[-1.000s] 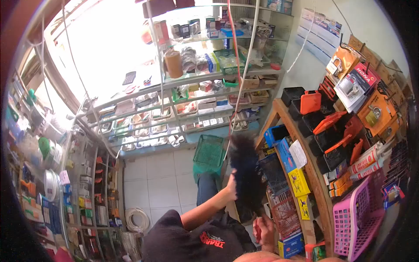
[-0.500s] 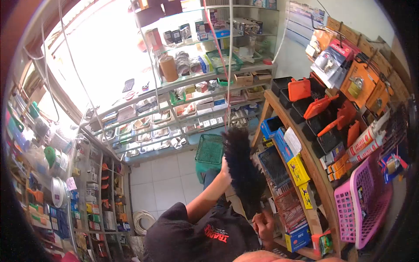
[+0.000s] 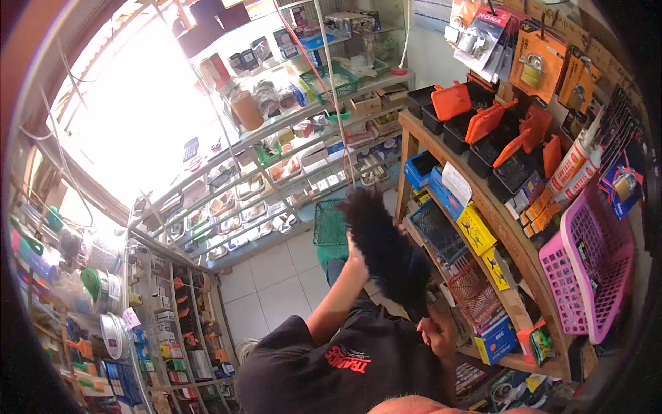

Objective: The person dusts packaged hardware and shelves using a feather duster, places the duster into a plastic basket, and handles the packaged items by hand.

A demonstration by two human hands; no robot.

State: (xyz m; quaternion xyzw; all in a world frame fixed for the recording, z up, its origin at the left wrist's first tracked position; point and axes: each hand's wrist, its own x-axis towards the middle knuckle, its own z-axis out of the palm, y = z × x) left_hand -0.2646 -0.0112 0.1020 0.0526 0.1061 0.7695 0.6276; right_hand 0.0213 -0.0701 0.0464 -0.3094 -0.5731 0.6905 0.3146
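From the head camera's view, the only one, I'm watching a person in a dark shirt (image 3: 289,359) hold a bushy black duster (image 3: 387,252) slantwise in front of the body, its tufted end pointing away toward the display shelves. The right hand (image 3: 440,332) sits at the narrow lower end, fingers curled in around it, probably because that is where the grip is; the handle itself is mostly covered. The left hand (image 3: 354,258) lies along the near side of the tufts, perhaps to steady the soft mass. Its fingers go behind the bristles, so I can't tell how tightly they hold.

Just beyond the tufts, a green basket (image 3: 331,224) stands low by the display. To the right, near the duster, is a wooden rack (image 3: 518,257). Black boxes (image 3: 500,181) line its top, their orange lids (image 3: 452,101) tipped up, presumably so small stock stays within reach. Padlocks (image 3: 531,71) hang on cards above, likely so buyers can see them. A pink basket (image 3: 562,298) leans at the rack's outer side, and yellow boxes (image 3: 476,231) stand on edge below, printed faces outward, seemingly for easy picking.
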